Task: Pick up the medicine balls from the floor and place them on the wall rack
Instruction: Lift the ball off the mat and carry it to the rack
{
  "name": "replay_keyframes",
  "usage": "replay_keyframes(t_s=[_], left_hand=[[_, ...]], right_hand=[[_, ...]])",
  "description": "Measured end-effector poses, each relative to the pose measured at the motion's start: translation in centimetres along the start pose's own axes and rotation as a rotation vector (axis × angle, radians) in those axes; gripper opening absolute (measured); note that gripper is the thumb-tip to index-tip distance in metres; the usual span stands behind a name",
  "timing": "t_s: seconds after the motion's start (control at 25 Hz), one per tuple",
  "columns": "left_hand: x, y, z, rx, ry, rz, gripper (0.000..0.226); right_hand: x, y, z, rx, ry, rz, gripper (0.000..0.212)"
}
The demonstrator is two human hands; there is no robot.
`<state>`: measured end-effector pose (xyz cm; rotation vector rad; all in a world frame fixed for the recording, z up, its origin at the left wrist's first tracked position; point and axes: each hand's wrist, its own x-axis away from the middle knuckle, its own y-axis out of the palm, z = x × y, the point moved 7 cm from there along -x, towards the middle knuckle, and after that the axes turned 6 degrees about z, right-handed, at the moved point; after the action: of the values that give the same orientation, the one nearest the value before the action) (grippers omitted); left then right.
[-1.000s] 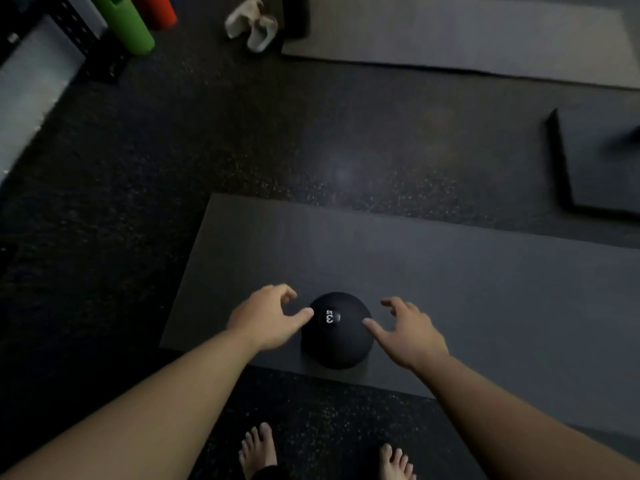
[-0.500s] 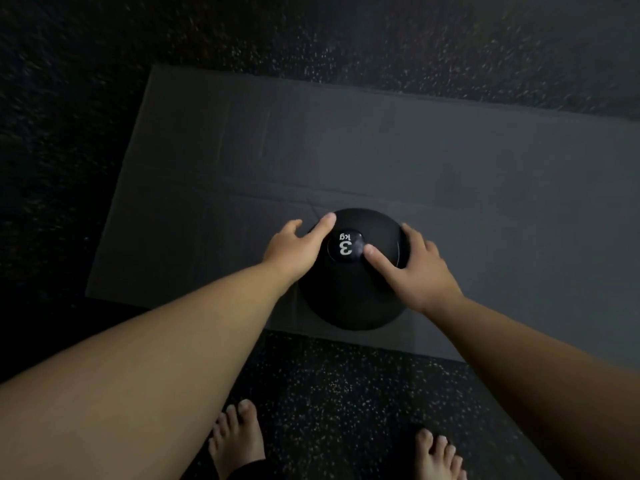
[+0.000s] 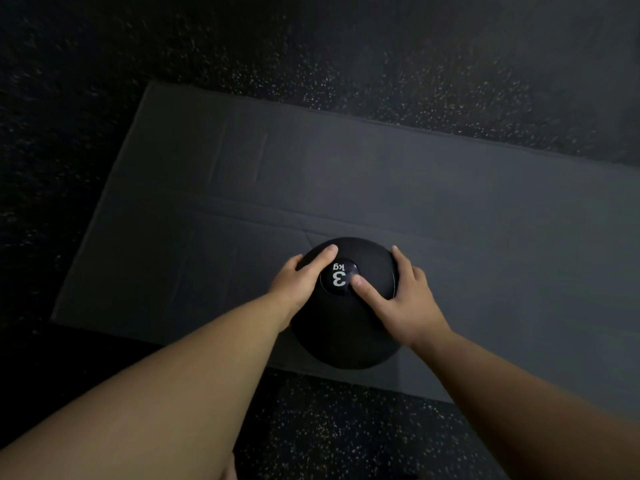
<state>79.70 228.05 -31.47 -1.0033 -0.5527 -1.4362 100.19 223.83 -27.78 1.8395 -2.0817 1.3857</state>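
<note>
We see the grasp that opens the pick-up step. The left hand (image 3: 299, 284) and right hand (image 3: 403, 299) clasp the round black rubber medicine ball (image 3: 346, 327) from either side, fingers (image 3: 320, 259) spread and pressed to its surface, thumbs near the white "3 kg" disc (image 3: 339, 277) on top. The ball sits on the dark grey flat foam mat (image 3: 346, 178), close to its near edge, on the speckled black rubber floor (image 3: 346, 427). We judge the next move a straight two-handed lift; the rack is out of view. The shell looks matte and smooth.
</note>
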Motion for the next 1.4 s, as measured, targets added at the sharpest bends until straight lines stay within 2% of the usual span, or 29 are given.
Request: replay_keyframes(t_s=[0.12, 0.28, 0.36, 0.44, 0.56, 0.64, 0.76, 0.8, 1.0, 1.2, 1.4], left_hand=[[0.5, 0.2, -0.3, 0.078, -0.004, 0.051, 0.071], [3.6, -1.0, 0.2, 0.122, 0.029, 0.096, 0.083], [6.2, -3.2, 1.3, 0.191, 0.054, 0.145, 0.075], [9.6, -6.9, 3.4, 0.293, 0.074, 0.182, 0.057], [16.3, -14.3, 8.6, 0.380, 0.145, 0.260, 0.043], [22.1, -20.8, 13.9, 0.414, 0.205, 0.309, 0.052], [31.6, -30.8, 22.1, 0.434, 0.296, 0.432, 0.088], [35.3, -34.8, 24.6, 0.451, 0.319, 0.484, 0.094], [53.4, -52.7, 34.8, 0.563, 0.536, 0.710, 0.085], [72.9, -69.0, 38.9, 0.569, 0.695, 0.921, 0.084], [87.1, -82.4, 38.6, 0.555, 0.796, 1.145, 0.077]], right_hand=[[0.7, 0.1, 0.0, -0.053, 0.004, 0.060, 0.124], [3.5, -0.6, -1.8, -0.105, -0.035, 0.149, 0.119], [5.2, -1.3, -4.8, -0.095, -0.078, 0.156, 0.118], [7.3, -2.6, -10.1, -0.090, -0.157, 0.158, 0.117], [11.1, -4.8, -20.6, -0.064, -0.289, 0.107, 0.118], [14.5, -6.6, -29.8, -0.064, -0.378, 0.049, 0.118], [20.7, -9.7, -44.1, -0.096, -0.545, 0.007, 0.118], [23.3, -10.7, -49.4, -0.102, -0.601, -0.006, 0.118], [37.4, -14.4, -72.2, -0.179, -0.855, -0.034, 0.114], [54.3, -14.8, -89.6, -0.311, -1.101, -0.039, 0.114], [68.6, -12.3, -102.0, -0.434, -1.286, -0.132, 0.115]])
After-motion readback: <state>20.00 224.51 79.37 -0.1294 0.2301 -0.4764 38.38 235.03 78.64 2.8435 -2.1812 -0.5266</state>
